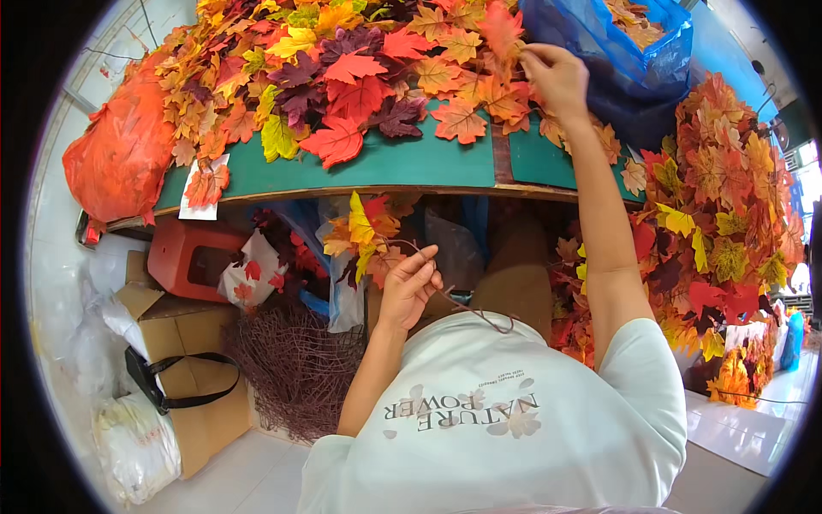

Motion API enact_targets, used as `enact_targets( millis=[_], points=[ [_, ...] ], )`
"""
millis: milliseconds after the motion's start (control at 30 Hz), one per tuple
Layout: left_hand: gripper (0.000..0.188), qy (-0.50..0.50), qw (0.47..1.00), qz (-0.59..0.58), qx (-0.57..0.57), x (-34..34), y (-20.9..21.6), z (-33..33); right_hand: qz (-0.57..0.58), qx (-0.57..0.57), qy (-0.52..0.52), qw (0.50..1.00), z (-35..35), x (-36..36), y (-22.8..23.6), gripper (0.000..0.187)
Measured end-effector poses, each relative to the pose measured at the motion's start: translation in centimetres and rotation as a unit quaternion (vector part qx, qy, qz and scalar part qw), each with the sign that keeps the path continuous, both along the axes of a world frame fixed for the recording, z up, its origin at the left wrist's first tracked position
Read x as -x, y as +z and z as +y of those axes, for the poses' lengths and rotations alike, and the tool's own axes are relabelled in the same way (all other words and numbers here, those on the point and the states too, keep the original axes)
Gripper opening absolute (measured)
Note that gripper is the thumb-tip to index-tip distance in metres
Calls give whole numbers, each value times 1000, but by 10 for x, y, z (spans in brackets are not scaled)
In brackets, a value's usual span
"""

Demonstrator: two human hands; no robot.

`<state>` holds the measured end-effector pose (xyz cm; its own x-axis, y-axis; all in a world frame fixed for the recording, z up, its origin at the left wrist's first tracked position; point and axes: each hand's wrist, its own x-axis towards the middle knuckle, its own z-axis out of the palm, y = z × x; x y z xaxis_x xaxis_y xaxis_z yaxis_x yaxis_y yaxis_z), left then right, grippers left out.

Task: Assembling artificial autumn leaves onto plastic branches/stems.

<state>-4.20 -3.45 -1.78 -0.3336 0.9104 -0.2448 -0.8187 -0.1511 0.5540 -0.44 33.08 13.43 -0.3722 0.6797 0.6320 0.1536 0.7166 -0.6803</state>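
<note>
Item, left hand (409, 289): thumb and fingers pinch a thin, brown, wire-like stem (467, 307), which we find just above the lap, near side of the table. Its far-left end bears a cluster of yellow and orange maple-shaped artificial leaves (361, 224); its bare end curves right, by the shirt.

Item, right hand (561, 81): fingertips pinch a blurred red-orange artificial leaf (502, 31) at the far right of the mixed heap of maple-shaped leaves (355, 94), on the green tabletop (300, 178), beside the translucent blue plastic bag (629, 90).

Handling notes, our judgement: we do best to lift one leaf by its base, clear of its neighbours; keep the left pinch light but steady, near the joining place; and guard the thin stem against kinking.
</note>
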Motion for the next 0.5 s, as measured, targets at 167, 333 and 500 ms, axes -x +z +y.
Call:
enact_targets(
  millis=[167, 333, 500],
  points=[
    [32, 86, 994, 59, 33, -3, 22, 9, 260, 381, 181, 868, -36, -22, -15, 19],
    [37, 109, 983, 144, 21, -8, 39, 35, 267, 537, 285, 747, -115, -48, -60, 16],
    [38, 141, 983, 113, 11, -15, 41, 41, 180, 539, 238, 788, -202, -52, -98, 14]
  ],
)
